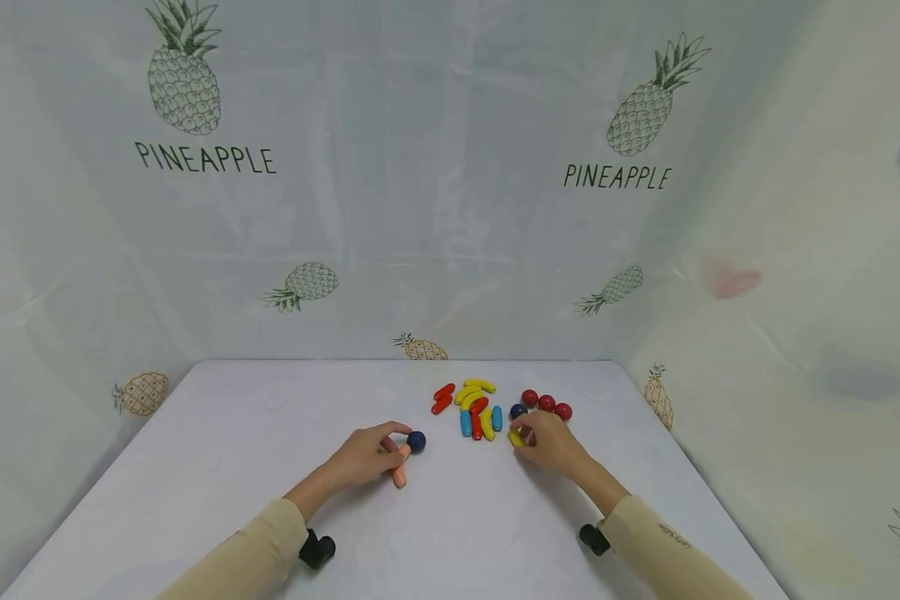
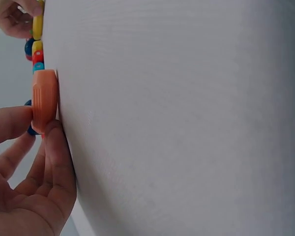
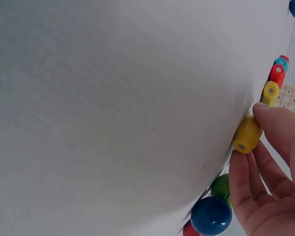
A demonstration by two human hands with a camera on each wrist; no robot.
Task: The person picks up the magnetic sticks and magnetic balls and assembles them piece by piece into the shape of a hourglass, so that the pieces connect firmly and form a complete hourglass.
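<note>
The left hand (image 1: 363, 454) worked on the left of the pale desk (image 1: 450, 525), its fingers (image 2: 12, 120) pinching the near end of an orange piece (image 2: 44, 96); whether that piece touched the desk or was raised slightly, I could not tell. A dark blue ball (image 1: 416, 442) sat just beyond it, close to the fingertips. Farther right, the right hand (image 1: 555, 444) had its fingers grasping a yellow piece (image 3: 247, 133) low over the desk, between thumb and fingertips. Past that hand stood a second dark blue ball (image 1: 518, 412), with a green ball (image 3: 219, 186) showing beside it in the right wrist view, and three red balls (image 1: 546, 403) ran in a slanting row to the far right. Between the hands, toward the far edge, lay a loose group of red pieces (image 1: 442, 405), curved yellow pieces (image 1: 487, 425) and two light blue pieces (image 1: 497, 419). Beige sleeves (image 1: 262, 542) covered both forearms, and a pale curtain (image 1: 450, 208) printed with pineapples hung behind the desk
</note>
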